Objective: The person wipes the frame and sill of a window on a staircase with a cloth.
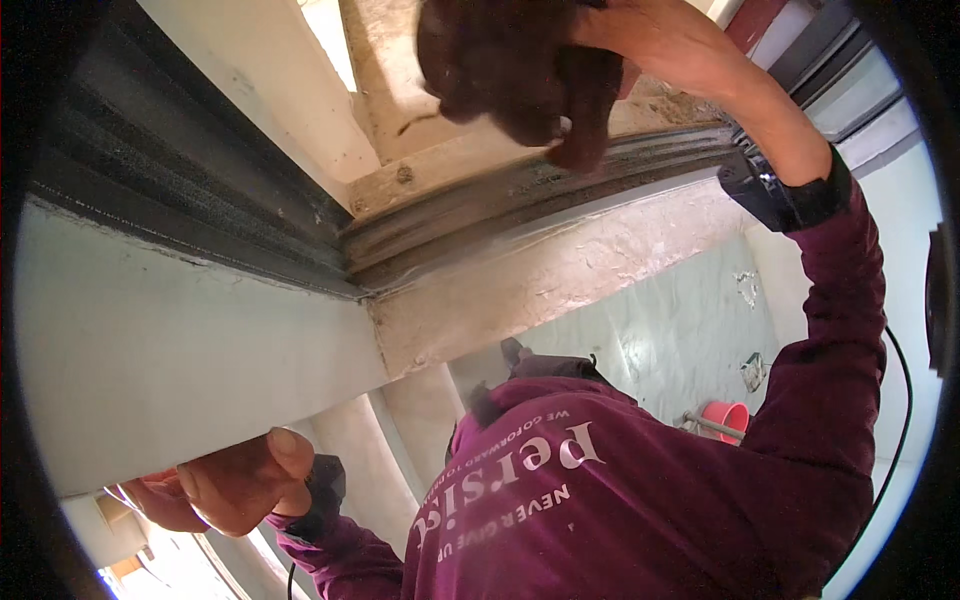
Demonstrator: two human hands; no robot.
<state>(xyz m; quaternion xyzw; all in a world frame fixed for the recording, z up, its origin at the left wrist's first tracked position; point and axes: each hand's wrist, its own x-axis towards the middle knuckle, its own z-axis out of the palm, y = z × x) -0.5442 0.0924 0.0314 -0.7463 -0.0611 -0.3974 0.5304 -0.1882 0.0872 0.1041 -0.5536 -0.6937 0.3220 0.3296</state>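
Note:
A dark brown cloth [517, 67] is bunched in my right hand [619, 34], mostly hiding the fingers. It hangs over the dusty outer sill [457, 150], its lower end overlapping the dark metal window track [480, 217]. My left hand [232, 480] is at the lower left, its fingers curled against the edge of a pale wall [202, 375]. Part of those fingers lies behind that edge. Black bands circle both wrists, below maroon sleeves.
A dark window frame upright [202, 142] meets the track at a corner. Below the track runs a pale, dirt-stained inner ledge [540, 262]. Down on the greenish floor [637, 330] are a pink bucket [726, 420] and a small box-like object [752, 371]. A black cable [906, 390] hangs at the right.

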